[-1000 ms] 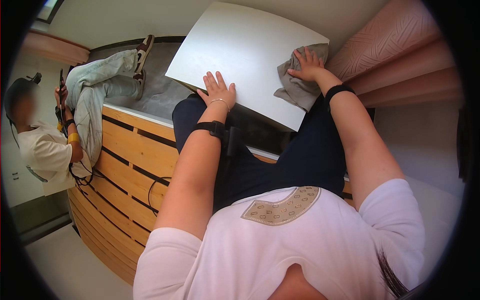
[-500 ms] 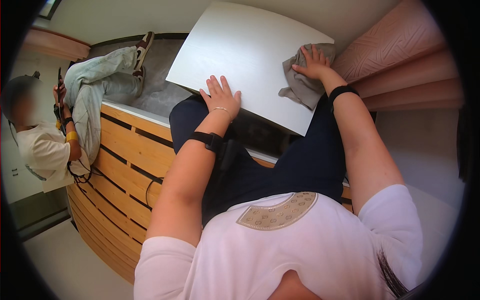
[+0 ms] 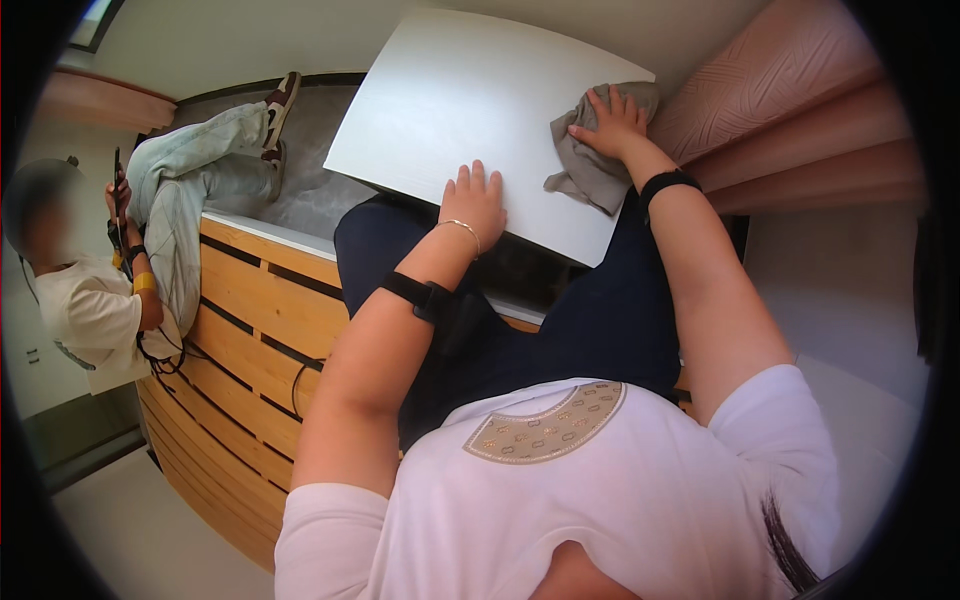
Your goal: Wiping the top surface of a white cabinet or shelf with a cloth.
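Note:
A white tabletop (image 3: 450, 100) with a smooth surface stands in front of my knees. At its right end lies a crumpled grey-brown cloth (image 3: 590, 172). My right hand (image 3: 615, 125) presses down on the cloth, with its fingers spread and the thumb out to the left; it is not closed around the fabric. My left hand (image 3: 478, 205) rests on the near edge of the tabletop, fingers stretched out and nothing in it. Each forearm wears a black strap, and a thin bracelet circles my left wrist.
I sit on a slatted wooden bench (image 3: 270, 300). Farther left on it sits another person (image 3: 100, 300) in pale jeans, holding a dark phone-like device (image 3: 118, 190). Pink curtains (image 3: 800, 110) hang beside the table's right end. A wall (image 3: 300, 40) rises behind.
My left hand has slid right along the tabletop's near edge, its fingers now closer together. My right hand and the cloth keep about the same place on the table. The view has shifted slightly.

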Motion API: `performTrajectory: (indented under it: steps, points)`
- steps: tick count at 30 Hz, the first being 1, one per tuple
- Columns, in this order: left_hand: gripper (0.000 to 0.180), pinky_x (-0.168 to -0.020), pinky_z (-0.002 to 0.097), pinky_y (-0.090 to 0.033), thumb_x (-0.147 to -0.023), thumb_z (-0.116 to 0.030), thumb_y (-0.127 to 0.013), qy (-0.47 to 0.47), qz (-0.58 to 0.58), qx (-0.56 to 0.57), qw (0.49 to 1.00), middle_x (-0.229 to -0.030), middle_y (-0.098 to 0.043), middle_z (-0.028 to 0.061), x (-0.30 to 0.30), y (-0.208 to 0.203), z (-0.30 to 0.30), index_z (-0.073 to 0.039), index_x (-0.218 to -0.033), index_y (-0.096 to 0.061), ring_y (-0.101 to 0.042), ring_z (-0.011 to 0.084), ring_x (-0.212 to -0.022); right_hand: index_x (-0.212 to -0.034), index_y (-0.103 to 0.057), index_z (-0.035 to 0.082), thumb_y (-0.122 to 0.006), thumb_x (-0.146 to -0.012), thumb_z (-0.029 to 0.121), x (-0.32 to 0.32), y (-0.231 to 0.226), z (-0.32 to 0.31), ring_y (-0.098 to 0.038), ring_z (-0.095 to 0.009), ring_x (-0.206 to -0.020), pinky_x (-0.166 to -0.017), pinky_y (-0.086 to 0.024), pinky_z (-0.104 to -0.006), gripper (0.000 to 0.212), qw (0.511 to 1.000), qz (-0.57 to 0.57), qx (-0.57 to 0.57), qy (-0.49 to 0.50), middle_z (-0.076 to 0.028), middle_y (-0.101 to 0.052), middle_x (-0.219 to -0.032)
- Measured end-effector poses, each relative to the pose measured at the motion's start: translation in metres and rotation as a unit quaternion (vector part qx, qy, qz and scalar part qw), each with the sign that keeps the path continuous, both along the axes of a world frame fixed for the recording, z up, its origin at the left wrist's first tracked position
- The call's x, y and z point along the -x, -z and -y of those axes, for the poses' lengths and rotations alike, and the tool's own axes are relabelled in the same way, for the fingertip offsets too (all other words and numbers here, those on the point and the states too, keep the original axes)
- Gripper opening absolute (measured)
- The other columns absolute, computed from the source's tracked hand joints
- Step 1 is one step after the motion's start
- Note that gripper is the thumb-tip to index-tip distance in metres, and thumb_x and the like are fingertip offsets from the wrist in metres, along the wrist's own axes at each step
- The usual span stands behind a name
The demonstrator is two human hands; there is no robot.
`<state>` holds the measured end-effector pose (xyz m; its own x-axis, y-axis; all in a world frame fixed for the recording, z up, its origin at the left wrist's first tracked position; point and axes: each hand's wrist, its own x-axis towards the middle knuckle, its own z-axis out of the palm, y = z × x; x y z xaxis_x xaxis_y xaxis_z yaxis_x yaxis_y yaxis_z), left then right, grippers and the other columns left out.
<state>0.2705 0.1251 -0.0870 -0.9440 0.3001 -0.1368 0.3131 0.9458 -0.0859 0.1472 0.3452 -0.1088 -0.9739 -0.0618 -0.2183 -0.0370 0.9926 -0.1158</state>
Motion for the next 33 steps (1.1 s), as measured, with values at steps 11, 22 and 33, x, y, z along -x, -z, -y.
performTrajectory:
  steps: [11, 22, 33]
  points:
    - [0.018, -0.067, 0.0373, -0.043, -0.076, -0.019, -0.045, -0.033, 0.028, -0.088, 0.995, -0.083, -0.052, 0.0109, 0.001, -0.023, 0.005, -0.007, -0.086, -0.054, -0.053, 0.0275, -0.076, -0.129, -0.019, 0.016, -0.041, -0.074, 0.050, -0.054, -0.015, 0.097, -0.003, -0.037, -0.123, -0.096, -0.002, -0.0503, 0.068, 0.995, 0.041, 0.083, -0.042, -0.016, -0.005, -0.135]
    - [0.036, -0.086, 0.0370, -0.034, -0.072, -0.017, -0.051, 0.057, -0.200, -0.164, 0.964, -0.112, -0.043, 0.0117, 0.016, -0.012, -0.026, -0.006, -0.106, -0.044, -0.040, 0.0274, -0.105, -0.123, -0.029, 0.007, -0.046, -0.076, 0.040, -0.005, 0.015, 0.002, -0.013, -0.026, -0.123, -0.097, -0.015, -0.0434, 0.060, 0.974, -0.078, 0.130, 0.169, -0.014, -0.020, -0.130]
    - [0.053, -0.097, 0.0470, -0.010, -0.080, -0.041, -0.035, -0.001, -0.089, -0.087, 0.992, -0.135, -0.013, 0.0068, 0.094, 0.013, -0.036, -0.021, -0.127, -0.023, -0.011, 0.0225, -0.124, -0.120, -0.028, 0.001, -0.042, -0.078, 0.041, -0.017, 0.020, 0.022, -0.015, -0.031, -0.121, -0.097, -0.012, -0.0450, 0.060, 0.957, -0.249, 0.024, 0.145, -0.020, -0.023, -0.127]
